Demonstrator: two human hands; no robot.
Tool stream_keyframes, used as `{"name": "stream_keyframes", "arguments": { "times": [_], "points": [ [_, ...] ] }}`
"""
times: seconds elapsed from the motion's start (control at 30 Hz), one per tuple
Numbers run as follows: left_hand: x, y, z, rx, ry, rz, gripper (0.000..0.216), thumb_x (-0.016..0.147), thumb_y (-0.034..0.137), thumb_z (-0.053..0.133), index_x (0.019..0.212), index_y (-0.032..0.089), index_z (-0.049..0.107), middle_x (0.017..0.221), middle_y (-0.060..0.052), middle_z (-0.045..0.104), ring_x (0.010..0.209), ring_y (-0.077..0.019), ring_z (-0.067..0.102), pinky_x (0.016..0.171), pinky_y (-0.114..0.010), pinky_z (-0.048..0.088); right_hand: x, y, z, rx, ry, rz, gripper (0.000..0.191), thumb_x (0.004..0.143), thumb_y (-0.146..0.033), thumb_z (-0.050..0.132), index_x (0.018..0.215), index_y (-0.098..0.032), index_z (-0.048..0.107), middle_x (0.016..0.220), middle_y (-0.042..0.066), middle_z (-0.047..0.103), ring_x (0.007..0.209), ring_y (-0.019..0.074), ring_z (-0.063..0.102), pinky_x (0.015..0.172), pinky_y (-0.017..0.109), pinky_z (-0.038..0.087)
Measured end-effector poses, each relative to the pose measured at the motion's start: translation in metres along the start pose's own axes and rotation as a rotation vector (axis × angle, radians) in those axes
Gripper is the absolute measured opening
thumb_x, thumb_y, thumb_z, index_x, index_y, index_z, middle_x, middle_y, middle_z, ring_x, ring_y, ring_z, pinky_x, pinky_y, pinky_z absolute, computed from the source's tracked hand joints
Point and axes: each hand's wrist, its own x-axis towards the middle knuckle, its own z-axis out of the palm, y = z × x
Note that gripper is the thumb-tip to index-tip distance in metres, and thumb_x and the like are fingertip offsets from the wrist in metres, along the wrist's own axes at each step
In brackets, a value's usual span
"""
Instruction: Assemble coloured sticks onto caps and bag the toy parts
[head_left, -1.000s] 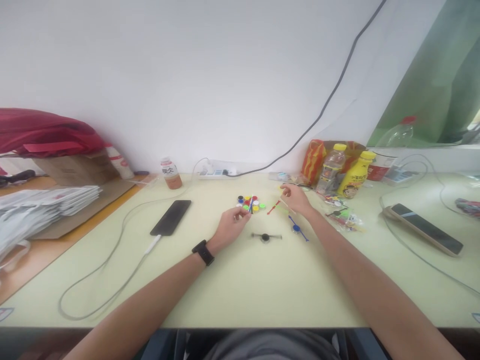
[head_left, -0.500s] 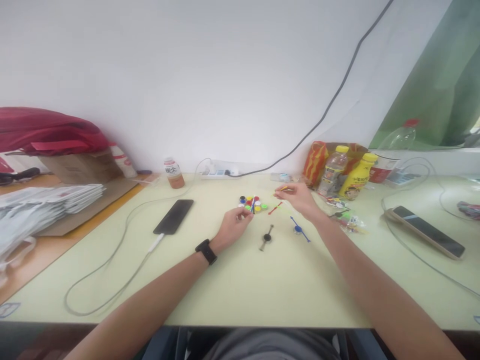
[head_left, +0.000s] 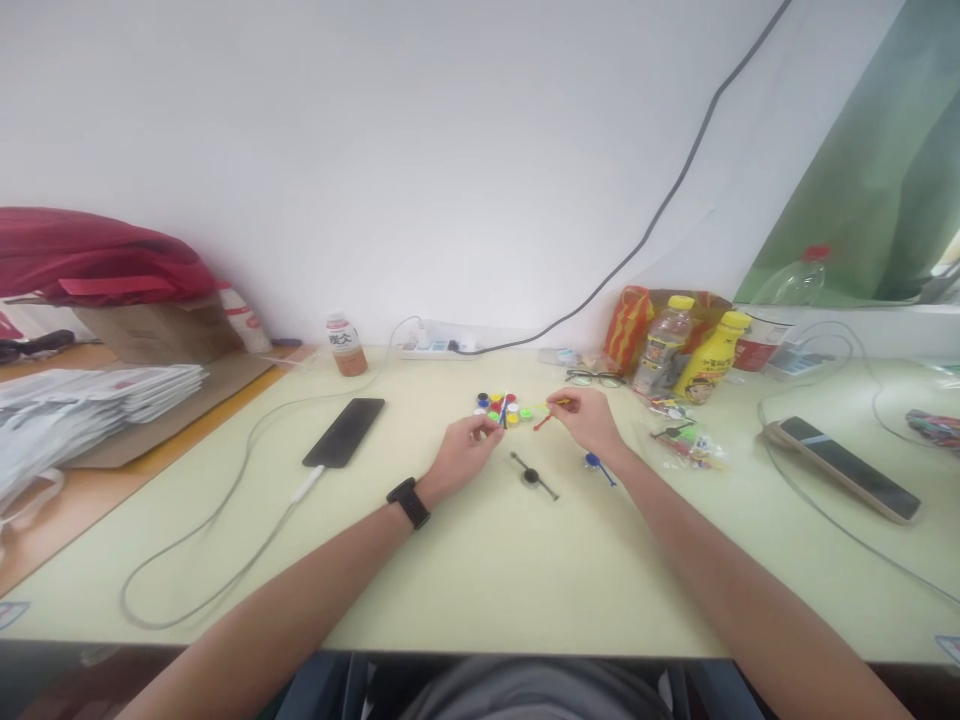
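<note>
My left hand (head_left: 465, 450), fingers closed, pinches thin coloured sticks (head_left: 504, 412), blue, dark and white, that stand up from its fingertips. Just behind them lies a cluster of small round pieces (head_left: 513, 416) in several colours. My right hand (head_left: 586, 420) is closed on a thin yellow stick (head_left: 562, 402). By its fingertips shows a red stick (head_left: 541, 424), partly covered. Nearer to me on the table, a black bar with a round hub (head_left: 531, 477) lies slantwise. A similar blue bar with a hub (head_left: 592, 461) lies beside my right wrist.
A charging phone (head_left: 343, 432) lies left, another phone (head_left: 847, 468) right. Drink bottles (head_left: 709, 360), glasses (head_left: 595, 378) and bagged small parts (head_left: 686, 440) are at the right. A bottle (head_left: 345, 345) and a power strip (head_left: 439, 346) stand by the wall.
My right hand has come slightly lower and nearer with the yellow stick, beside the red one. The black bar has turned on its hub. My left hand has barely moved.
</note>
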Motion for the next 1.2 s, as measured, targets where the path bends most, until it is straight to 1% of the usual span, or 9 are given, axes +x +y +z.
{"name": "stream_keyframes", "arguments": {
  "times": [0.3,0.5,0.57,0.63,0.73,0.9,1.03,1.1,1.2],
  "points": [
    [0.000,0.001,0.000,-0.006,-0.004,-0.001,0.028,0.091,0.042,0.061,0.083,0.019,0.074,0.082,-0.002,0.072,0.070,-0.0157,0.054,0.066,-0.028,0.043,0.001,0.005,0.007,-0.125,-0.027,-0.057,0.018,0.081,-0.014,0.061,0.082,-0.020,0.078,0.092,0.008,0.080,0.083,0.0221,0.075,0.083,0.035,0.060],
    [0.001,0.001,0.000,0.000,-0.015,-0.006,0.028,0.091,0.042,0.060,0.083,0.018,0.073,0.085,-0.003,0.072,0.071,-0.0158,0.053,0.066,-0.028,0.043,0.003,0.008,-0.009,-0.232,-0.034,-0.070,0.019,0.078,-0.011,0.062,0.081,-0.020,0.078,0.090,0.007,0.079,0.082,0.0228,0.072,0.083,0.035,0.057],
    [0.000,0.001,0.000,0.004,-0.013,-0.010,0.029,0.091,0.043,0.060,0.083,0.018,0.073,0.084,-0.003,0.072,0.072,-0.0162,0.054,0.067,-0.029,0.043,0.004,0.009,-0.014,-0.250,-0.014,-0.067,0.020,0.079,-0.012,0.061,0.085,-0.019,0.078,0.092,0.008,0.079,0.082,0.0232,0.072,0.083,0.035,0.056],
    [0.000,0.002,0.000,0.003,-0.017,-0.011,0.029,0.091,0.044,0.060,0.083,0.019,0.073,0.085,-0.003,0.072,0.073,-0.0166,0.054,0.067,-0.029,0.043,0.004,0.008,-0.016,-0.250,0.012,-0.065,0.023,0.083,-0.014,0.058,0.092,-0.019,0.078,0.097,0.009,0.080,0.083,0.0229,0.073,0.082,0.034,0.057],
    [0.000,0.003,0.000,-0.003,-0.022,-0.010,0.029,0.091,0.044,0.060,0.082,0.019,0.073,0.085,-0.003,0.072,0.073,-0.0167,0.054,0.067,-0.029,0.044,0.001,0.004,-0.011,-0.227,0.012,-0.093,0.026,0.089,-0.017,0.054,0.101,-0.019,0.077,0.104,0.008,0.079,0.084,0.0216,0.073,0.081,0.033,0.057],
    [0.000,0.003,0.000,-0.002,-0.012,-0.002,0.030,0.090,0.044,0.060,0.082,0.019,0.073,0.083,-0.003,0.072,0.071,-0.0164,0.054,0.067,-0.029,0.044,-0.007,-0.003,0.006,-0.288,-0.073,-0.133,0.027,0.090,-0.015,0.053,0.101,-0.024,0.076,0.106,0.005,0.079,0.092,0.0228,0.073,0.089,0.036,0.055],
    [0.000,0.002,0.000,0.013,-0.023,0.005,0.030,0.091,0.044,0.059,0.082,0.019,0.073,0.083,-0.003,0.072,0.071,-0.0164,0.054,0.066,-0.028,0.043,-0.008,-0.003,0.011,-0.321,-0.083,-0.132,0.029,0.092,-0.014,0.052,0.103,-0.024,0.076,0.109,0.004,0.079,0.096,0.0233,0.073,0.091,0.036,0.054],
    [0.000,0.001,0.001,0.022,-0.025,0.004,0.029,0.091,0.043,0.059,0.083,0.019,0.073,0.083,-0.003,0.071,0.072,-0.0165,0.054,0.065,-0.028,0.043,-0.007,-0.003,0.012,-0.341,-0.097,-0.135,0.029,0.092,-0.015,0.051,0.105,-0.024,0.075,0.109,0.004,0.079,0.096,0.0230,0.073,0.090,0.034,0.053],
    [0.000,0.000,0.001,0.016,-0.025,0.008,0.028,0.091,0.042,0.059,0.084,0.019,0.073,0.083,-0.002,0.072,0.072,-0.0165,0.054,0.066,-0.029,0.043,-0.006,-0.003,0.013,-0.370,-0.128,-0.135,0.030,0.092,-0.013,0.050,0.103,-0.024,0.076,0.104,0.004,0.080,0.087,0.0213,0.073,0.086,0.032,0.052]
  ]
}}
